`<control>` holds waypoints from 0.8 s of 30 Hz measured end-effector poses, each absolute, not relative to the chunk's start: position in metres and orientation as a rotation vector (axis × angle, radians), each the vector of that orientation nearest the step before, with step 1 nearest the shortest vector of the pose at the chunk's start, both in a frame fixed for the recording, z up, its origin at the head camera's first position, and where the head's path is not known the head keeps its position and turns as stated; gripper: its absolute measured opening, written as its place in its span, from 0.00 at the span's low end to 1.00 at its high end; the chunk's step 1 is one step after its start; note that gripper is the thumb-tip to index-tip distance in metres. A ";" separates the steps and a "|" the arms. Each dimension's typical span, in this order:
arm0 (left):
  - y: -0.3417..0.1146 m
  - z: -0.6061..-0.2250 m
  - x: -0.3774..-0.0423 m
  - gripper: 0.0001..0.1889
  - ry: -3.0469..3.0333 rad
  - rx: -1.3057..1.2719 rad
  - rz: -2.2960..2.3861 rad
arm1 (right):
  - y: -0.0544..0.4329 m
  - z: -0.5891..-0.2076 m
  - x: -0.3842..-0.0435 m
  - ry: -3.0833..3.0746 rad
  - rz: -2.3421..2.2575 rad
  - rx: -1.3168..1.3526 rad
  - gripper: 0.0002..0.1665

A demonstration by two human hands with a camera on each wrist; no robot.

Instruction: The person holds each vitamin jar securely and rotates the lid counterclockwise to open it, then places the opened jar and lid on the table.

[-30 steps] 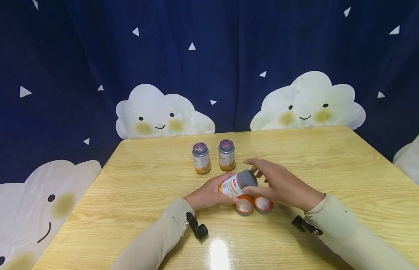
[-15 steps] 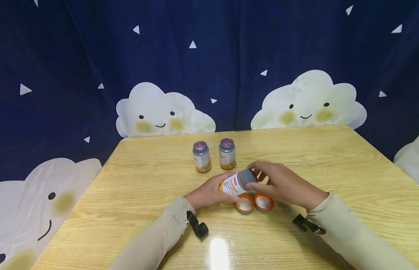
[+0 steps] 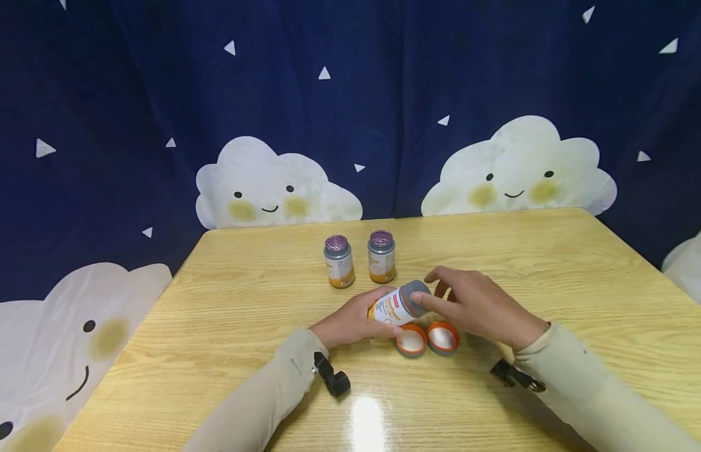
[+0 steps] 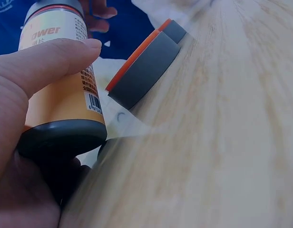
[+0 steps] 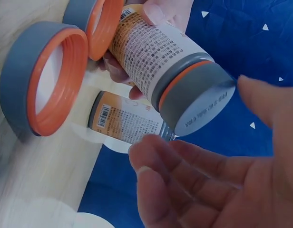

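My left hand [image 3: 350, 321] grips a pill bottle [image 3: 389, 309] by its lower body, thumb across the label, tilted with its capped end to the right. A grey cap [image 5: 199, 97] with an orange ring sits on that end. Beside it is my right hand [image 3: 480, 306], its thumb tip at the cap's edge and its other fingers loosely bent and spread, a little off the cap in the right wrist view. Below the bottle, two loose caps [image 3: 411, 353] [image 5: 13, 80] lie side by side on the table, orange-lined insides facing up.
Farther back on the wooden table [image 3: 260, 276] stand two uncapped bottles, a left one [image 3: 340, 270] and a right one [image 3: 381, 263], with purple foil seals on top. Behind the table hangs a dark blue curtain [image 3: 384, 113] with cloud prints.
The right hand came onto the bottle's cap, then its fingers spread away from it while the thumb stays at the edge. The left hand keeps holding the bottle in nearly the same place.
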State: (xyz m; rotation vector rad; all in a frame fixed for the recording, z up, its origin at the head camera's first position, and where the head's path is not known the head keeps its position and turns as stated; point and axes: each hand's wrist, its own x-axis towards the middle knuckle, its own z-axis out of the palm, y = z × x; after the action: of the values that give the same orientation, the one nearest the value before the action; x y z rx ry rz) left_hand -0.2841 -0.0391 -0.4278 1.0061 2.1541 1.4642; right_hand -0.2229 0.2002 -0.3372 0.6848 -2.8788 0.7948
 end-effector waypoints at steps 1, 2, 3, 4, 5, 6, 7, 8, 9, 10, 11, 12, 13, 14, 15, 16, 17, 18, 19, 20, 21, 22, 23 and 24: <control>-0.039 -0.424 -0.282 0.29 2.152 0.998 1.463 | 0.200 -0.337 -0.223 -2.882 0.789 0.674 0.30; -0.039 -0.424 -0.282 0.29 2.154 0.999 1.461 | 0.200 -0.337 -0.223 -2.885 0.788 0.672 0.29; -0.039 -0.424 -0.282 0.29 2.152 1.003 1.462 | 0.199 -0.338 -0.223 -2.881 0.790 0.680 0.27; -0.039 -0.424 -0.282 0.29 2.154 1.008 1.459 | 0.199 -0.338 -0.224 -2.877 0.796 0.695 0.26; -0.039 -0.424 -0.282 0.29 2.152 1.010 1.460 | 0.200 -0.338 -0.224 -2.874 0.804 0.715 0.25; -0.039 -0.424 -0.282 0.29 2.152 1.013 1.459 | 0.200 -0.339 -0.225 -2.867 0.812 0.742 0.24; -0.039 -0.424 -0.282 0.29 2.149 1.013 1.463 | 0.201 -0.339 -0.225 -2.863 0.824 0.774 0.24; -0.039 -0.427 -0.284 0.29 2.150 1.021 1.465 | 0.202 -0.339 -0.226 -2.856 0.838 0.811 0.23; -0.039 -0.427 -0.284 0.29 2.145 1.022 1.470 | 0.203 -0.338 -0.226 -2.846 0.848 0.854 0.22; -0.039 -0.427 -0.284 0.29 2.144 1.019 1.471 | 0.204 -0.338 -0.226 -2.838 0.853 0.892 0.22; -0.039 -0.427 -0.285 0.29 2.140 1.014 1.476 | 0.205 -0.337 -0.226 -2.825 0.855 0.935 0.23; -0.039 -0.427 -0.285 0.29 2.142 1.008 1.476 | 0.206 -0.336 -0.226 -2.814 0.856 0.977 0.23; -0.039 -0.427 -0.285 0.29 2.143 1.001 1.475 | 0.207 -0.335 -0.226 -2.801 0.859 1.015 0.25; -0.039 -0.427 -0.285 0.30 2.146 0.995 1.471 | 0.208 -0.335 -0.225 -2.787 0.855 1.047 0.27; -0.039 -0.427 -0.285 0.30 2.146 0.988 1.469 | 0.209 -0.335 -0.225 -2.776 0.850 1.067 0.30; -0.039 -0.427 -0.284 0.30 2.146 0.981 1.467 | 0.209 -0.334 -0.224 -2.771 0.845 1.071 0.32; -0.039 -0.426 -0.284 0.30 2.146 0.974 1.466 | 0.209 -0.334 -0.224 -2.770 0.839 1.062 0.33; -0.039 -0.426 -0.284 0.30 2.145 0.967 1.464 | 0.208 -0.334 -0.223 -2.778 0.835 1.030 0.34; -0.039 -0.425 -0.283 0.30 2.142 0.962 1.464 | 0.208 -0.334 -0.223 -2.785 0.834 0.989 0.35; -0.038 -0.424 -0.282 0.30 2.139 0.961 1.465 | 0.207 -0.334 -0.223 -2.794 0.835 0.939 0.35; -0.038 -0.420 -0.280 0.30 2.135 0.961 1.468 | 0.206 -0.335 -0.223 -2.805 0.834 0.882 0.36; -0.038 -0.417 -0.278 0.30 2.133 0.962 1.468 | 0.205 -0.335 -0.223 -2.813 0.828 0.826 0.36; -0.038 -0.414 -0.276 0.29 2.132 0.962 1.468 | 0.204 -0.335 -0.223 -2.816 0.822 0.777 0.36; -0.038 -0.411 -0.274 0.29 2.132 0.964 1.468 | 0.203 -0.335 -0.223 -2.818 0.819 0.736 0.35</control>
State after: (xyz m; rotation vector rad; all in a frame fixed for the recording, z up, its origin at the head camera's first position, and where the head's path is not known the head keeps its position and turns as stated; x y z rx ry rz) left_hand -0.2740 -0.0382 -0.4106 0.9642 2.1323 1.4678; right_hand -0.2232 0.2028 -0.3349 0.7363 -2.8179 0.8189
